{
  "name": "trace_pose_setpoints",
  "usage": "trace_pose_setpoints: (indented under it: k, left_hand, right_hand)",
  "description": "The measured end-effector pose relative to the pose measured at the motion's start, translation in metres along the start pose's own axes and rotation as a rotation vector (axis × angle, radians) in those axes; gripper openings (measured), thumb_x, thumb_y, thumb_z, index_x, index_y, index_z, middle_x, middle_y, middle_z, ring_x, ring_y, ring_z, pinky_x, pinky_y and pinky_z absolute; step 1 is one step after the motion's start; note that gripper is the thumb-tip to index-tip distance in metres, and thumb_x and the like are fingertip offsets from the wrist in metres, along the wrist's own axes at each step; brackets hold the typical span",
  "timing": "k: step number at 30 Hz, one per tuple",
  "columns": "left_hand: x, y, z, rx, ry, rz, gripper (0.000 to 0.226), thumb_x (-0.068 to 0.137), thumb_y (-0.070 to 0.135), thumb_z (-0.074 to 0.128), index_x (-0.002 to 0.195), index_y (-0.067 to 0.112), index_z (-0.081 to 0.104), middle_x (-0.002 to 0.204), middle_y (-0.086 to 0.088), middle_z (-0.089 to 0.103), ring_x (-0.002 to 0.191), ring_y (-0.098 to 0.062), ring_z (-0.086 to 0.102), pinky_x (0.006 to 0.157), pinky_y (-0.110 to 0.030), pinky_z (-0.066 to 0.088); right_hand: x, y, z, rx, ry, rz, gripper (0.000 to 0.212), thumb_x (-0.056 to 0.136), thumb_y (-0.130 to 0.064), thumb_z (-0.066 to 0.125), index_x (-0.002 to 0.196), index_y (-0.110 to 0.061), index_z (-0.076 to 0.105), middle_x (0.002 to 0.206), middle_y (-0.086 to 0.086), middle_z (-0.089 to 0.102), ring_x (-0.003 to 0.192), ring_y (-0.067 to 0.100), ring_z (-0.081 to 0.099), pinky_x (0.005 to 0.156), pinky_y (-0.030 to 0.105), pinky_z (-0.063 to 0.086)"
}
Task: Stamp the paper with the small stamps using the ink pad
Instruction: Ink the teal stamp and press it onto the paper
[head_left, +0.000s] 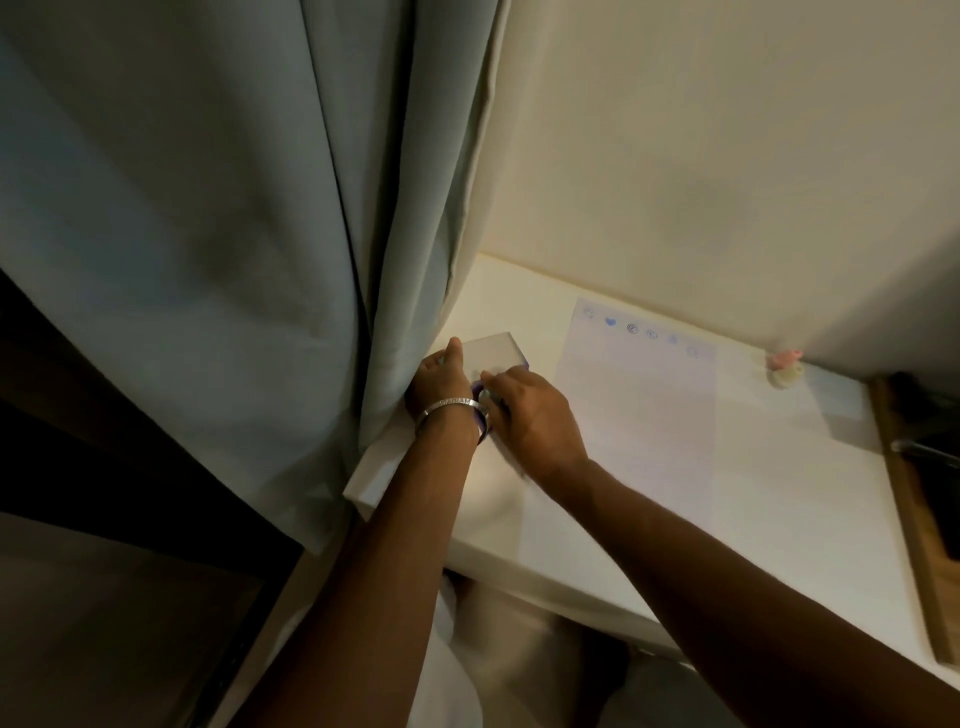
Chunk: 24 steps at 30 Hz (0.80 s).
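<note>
Both hands' grip (470, 387) on ink pad (493, 358): flat, pale lid, purple edge.

Head view looks steeply down, near the table (779, 493)

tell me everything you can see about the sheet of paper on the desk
The pale lined sheet of paper lies flat on the white desk, right of both hands. A row of six small blue stamp marks runs along its far edge, one a solid heart. The rest looks unstamped. Nothing rests on it; the right hand sits at its left edge.
</note>
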<state>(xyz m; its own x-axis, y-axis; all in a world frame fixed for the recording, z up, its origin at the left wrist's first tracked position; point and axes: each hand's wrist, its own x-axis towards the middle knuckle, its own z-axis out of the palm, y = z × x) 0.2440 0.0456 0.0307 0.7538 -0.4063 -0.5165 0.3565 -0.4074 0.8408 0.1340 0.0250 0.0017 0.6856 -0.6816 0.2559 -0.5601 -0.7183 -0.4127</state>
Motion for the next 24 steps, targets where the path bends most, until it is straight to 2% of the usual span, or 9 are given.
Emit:
trace_pose_setpoints:
  k: [1,4,5,8,11,15,18,20,24]
  left_hand:
    - [0.000,-0.001,0.000,-0.007,0.006,0.008,0.034,0.090,0.040,0.056,0.100,0.008,0.066,0.110,-0.010,0.067,0.098,-0.025,0.064,0.091,-0.034,0.052]
    - [-0.005,0.000,0.005,0.003,0.039,0.105,0.038,0.091,0.038,0.056,0.104,0.003,0.067,0.103,-0.003,0.068,0.076,-0.011,0.058,0.067,-0.014,0.047]
    - [-0.006,0.001,0.007,0.007,0.046,0.139,0.039,0.091,0.037,0.056,0.105,0.002,0.068,0.103,-0.004,0.070,0.078,-0.012,0.061,0.067,-0.015,0.045]
    - [-0.011,0.002,0.014,0.011,0.052,0.201,0.037,0.089,0.037,0.058,0.104,0.005,0.070,0.104,-0.009,0.072,0.094,-0.023,0.067,0.081,-0.031,0.054]
    - [-0.021,0.005,0.028,0.049,0.038,0.263,0.037,0.088,0.040,0.059,0.109,0.010,0.065,0.112,-0.005,0.068,0.099,-0.023,0.064,0.086,-0.041,0.056]
    - [-0.042,-0.002,0.057,0.136,-0.120,0.390,0.033,0.090,0.039,0.058,0.110,0.013,0.057,0.110,-0.005,0.066,0.095,-0.023,0.062,0.079,-0.036,0.055]
    - [-0.059,-0.013,0.077,0.207,-0.215,0.501,0.029,0.091,0.038,0.056,0.107,0.013,0.054,0.099,-0.003,0.066,0.083,-0.017,0.060,0.062,-0.022,0.046]
    - [-0.066,-0.019,0.088,0.196,-0.230,0.476,0.028,0.092,0.040,0.054,0.106,0.015,0.053,0.093,0.001,0.064,0.078,-0.014,0.058,0.054,-0.015,0.038]
    - [-0.068,-0.016,0.100,0.075,-0.200,0.334,0.030,0.092,0.043,0.052,0.107,0.016,0.053,0.094,0.000,0.065,0.070,-0.007,0.054,0.051,-0.011,0.036]
  right_hand:
    - [0.000,0.000,0.001,0.020,-0.004,0.019,0.022,0.101,-0.017,0.049,0.111,-0.012,0.069,0.097,0.005,0.068,0.085,0.017,0.060,0.074,0.026,0.051]
    - [-0.001,0.000,0.001,0.064,0.023,0.060,0.021,0.100,-0.016,0.053,0.111,-0.012,0.070,0.098,0.005,0.071,0.087,0.017,0.062,0.078,0.031,0.053]
    - [-0.002,0.002,-0.001,0.083,0.050,0.064,0.020,0.099,-0.016,0.054,0.110,-0.012,0.070,0.098,0.004,0.072,0.087,0.017,0.062,0.077,0.030,0.052]
    - [-0.004,0.010,-0.010,0.092,0.115,0.087,0.020,0.099,-0.020,0.055,0.111,-0.014,0.069,0.100,0.002,0.071,0.089,0.015,0.060,0.076,0.024,0.046]
    - [0.001,0.031,-0.024,0.070,0.152,0.165,0.023,0.098,-0.025,0.056,0.116,-0.016,0.067,0.106,0.001,0.071,0.095,0.016,0.061,0.081,0.029,0.049]
    - [0.007,0.074,-0.045,-0.008,0.188,0.277,0.026,0.097,-0.026,0.059,0.119,-0.015,0.066,0.111,0.002,0.070,0.099,0.019,0.063,0.085,0.033,0.051]
    - [0.013,0.100,-0.055,-0.033,0.198,0.324,0.027,0.096,-0.026,0.060,0.120,-0.015,0.066,0.112,0.002,0.070,0.100,0.019,0.063,0.086,0.036,0.052]
    - [0.021,0.113,-0.058,-0.024,0.206,0.344,0.027,0.096,-0.024,0.061,0.121,-0.015,0.066,0.114,0.003,0.070,0.100,0.020,0.063,0.086,0.036,0.053]
    - [0.044,0.129,-0.053,-0.025,0.213,0.343,0.028,0.097,-0.024,0.059,0.121,-0.014,0.068,0.112,0.005,0.072,0.097,0.019,0.065,0.083,0.032,0.051]
